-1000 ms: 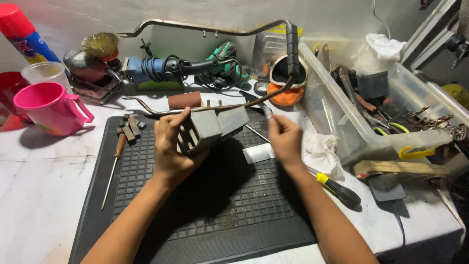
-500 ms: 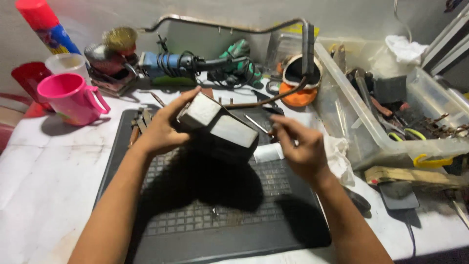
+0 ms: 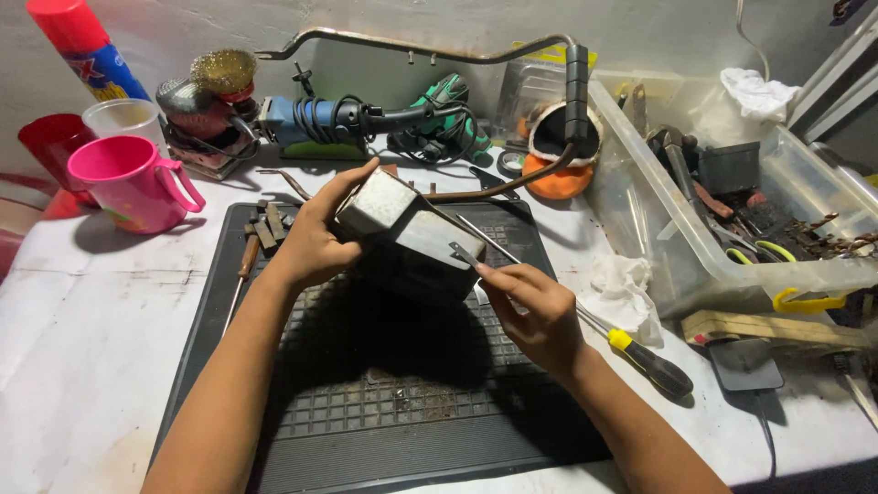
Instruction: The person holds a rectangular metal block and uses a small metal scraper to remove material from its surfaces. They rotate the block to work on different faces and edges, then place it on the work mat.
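Here, two hands are working on a grey metal block [image 3: 407,240] above the black mat [image 3: 366,402].

The left hand [image 3: 315,242] is wrapping around the block's far end and holding it up off the mat, while the right hand [image 3: 535,311] is pinching a thin metal strip [image 3: 465,255] and touching its tip to the block's near face. To do this well, I think the left hand should be keeping the block very steady, and the right hand should be moving the strip slowly and flat (no poking hard). The block is tilting, with its long side running from upper left, near the pink cup [image 3: 137,183], down to lower right, toward the yellow-handled screwdriver [image 3: 640,352].
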